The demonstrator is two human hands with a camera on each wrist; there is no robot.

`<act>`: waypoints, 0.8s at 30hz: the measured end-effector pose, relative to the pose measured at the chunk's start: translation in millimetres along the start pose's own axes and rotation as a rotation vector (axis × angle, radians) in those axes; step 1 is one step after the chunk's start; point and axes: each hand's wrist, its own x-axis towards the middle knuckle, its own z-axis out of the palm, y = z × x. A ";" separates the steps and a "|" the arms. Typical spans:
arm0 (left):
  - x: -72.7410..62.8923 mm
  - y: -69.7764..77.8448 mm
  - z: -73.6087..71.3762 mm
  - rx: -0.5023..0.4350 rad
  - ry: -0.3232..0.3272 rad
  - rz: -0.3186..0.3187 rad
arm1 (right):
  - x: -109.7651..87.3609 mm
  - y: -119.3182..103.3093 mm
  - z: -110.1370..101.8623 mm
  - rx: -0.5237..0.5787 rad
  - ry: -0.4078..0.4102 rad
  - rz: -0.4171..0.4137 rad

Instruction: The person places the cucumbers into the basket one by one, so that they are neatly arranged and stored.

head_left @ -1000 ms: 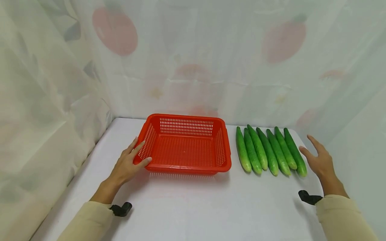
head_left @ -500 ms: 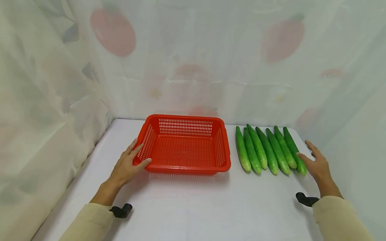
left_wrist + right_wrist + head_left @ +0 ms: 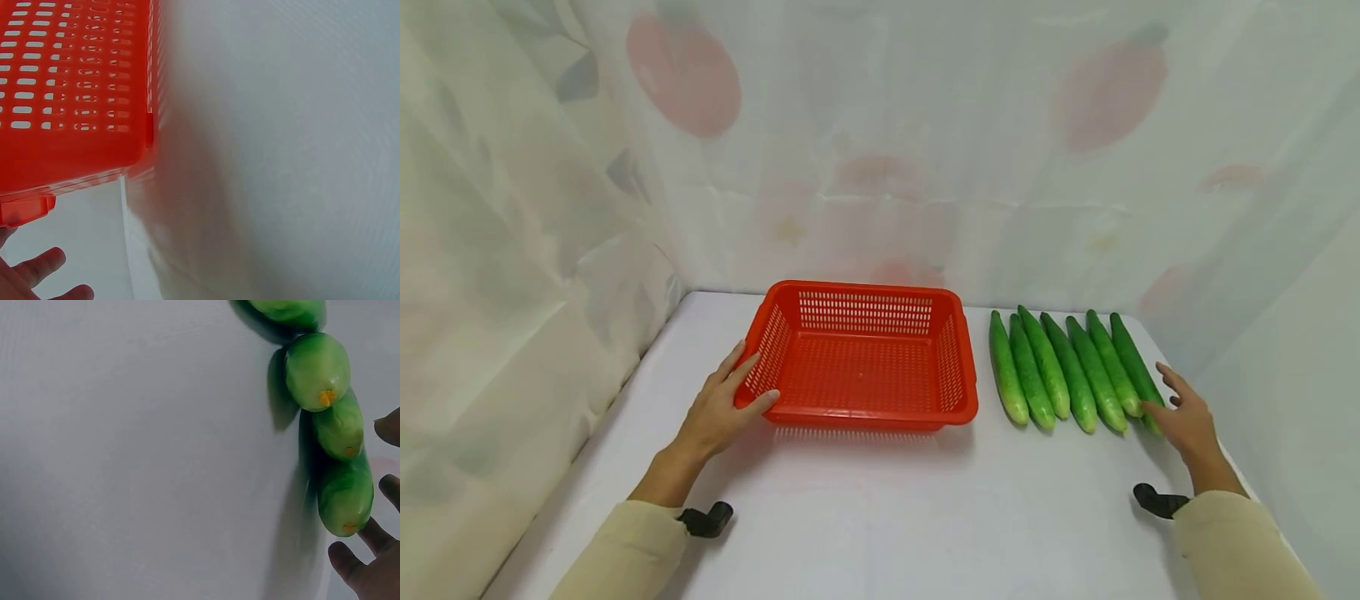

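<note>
A red plastic basket with slotted walls stands on the white table, with nothing in it. My left hand is at its left front corner, fingers spread and straight along the rim; in the left wrist view its fingertips show just past the basket's wall. Several green cucumbers lie side by side to the right of the basket. Over the pale near end of the rightmost cucumber is my right hand, thumb and fingers parted. In the right wrist view those fingers surround the end cucumber without curling closed on it.
White cloth covers the table. A pale curtain printed with fruit hangs behind the basket and cucumbers, and another patterned sheet rises along the left side. A small dark camera sits at each wrist.
My right hand has moved left and down, from beside the row to over the rightmost cucumber. The left hand stays at the basket's corner.
</note>
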 end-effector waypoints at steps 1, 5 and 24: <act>-0.1 0.0 -0.1 0.001 -0.001 -0.002 | 0.5 1.3 1.0 -0.004 -0.004 0.005; -0.4 -0.1 -0.3 -0.004 0.001 0.001 | 2.3 4.4 4.0 -0.011 -0.016 0.033; -0.2 1.6 -2.6 -0.007 0.002 0.016 | 2.0 3.1 7.1 -0.021 0.031 0.185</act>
